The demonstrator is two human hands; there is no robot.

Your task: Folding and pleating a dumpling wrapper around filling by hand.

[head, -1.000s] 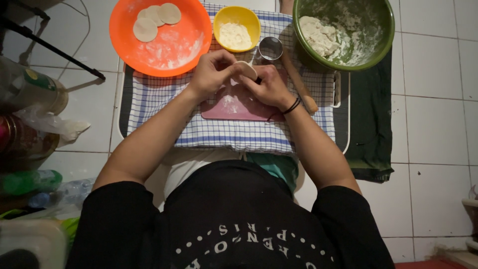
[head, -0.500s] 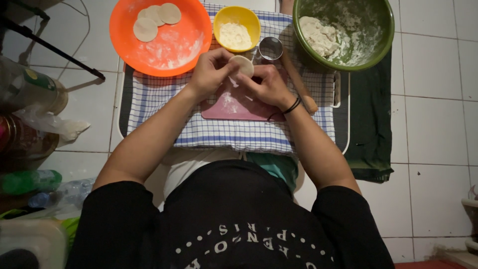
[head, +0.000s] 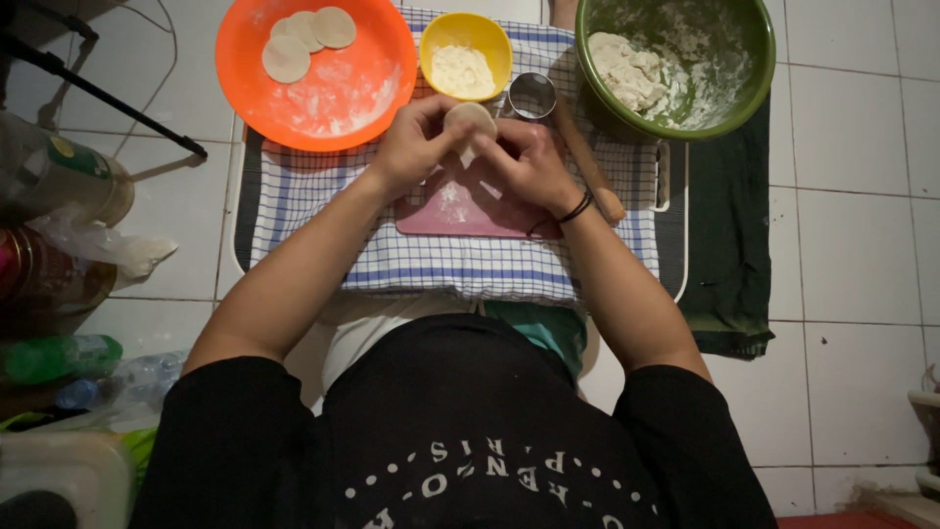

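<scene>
A round dough wrapper (head: 470, 120) is gripped between both hands — the left hand (head: 416, 147) closed on its left edge, the right hand (head: 529, 162) closed on its right edge, the fingers of both curled around it. The wrapper is held just above the pink cutting board (head: 470, 211), which is dusted with flour and laid on a blue-checked cloth (head: 460, 264). A black band (head: 576, 208) is worn on the right wrist.

Beyond the cutting board, a yellow bowl (head: 465, 59) of filling is set, with a metal ring cutter (head: 532, 95) just to its right. To the board's upper left an orange plate (head: 318, 73) is seen — three cut dough rounds (head: 304, 39) are laid on its floured face. To the upper right a green bowl (head: 676, 64) holds a lump of dough (head: 627, 73). A wooden rolling pin (head: 586, 157) lies slantwise just right of the board, partly hidden by the right hand.
</scene>
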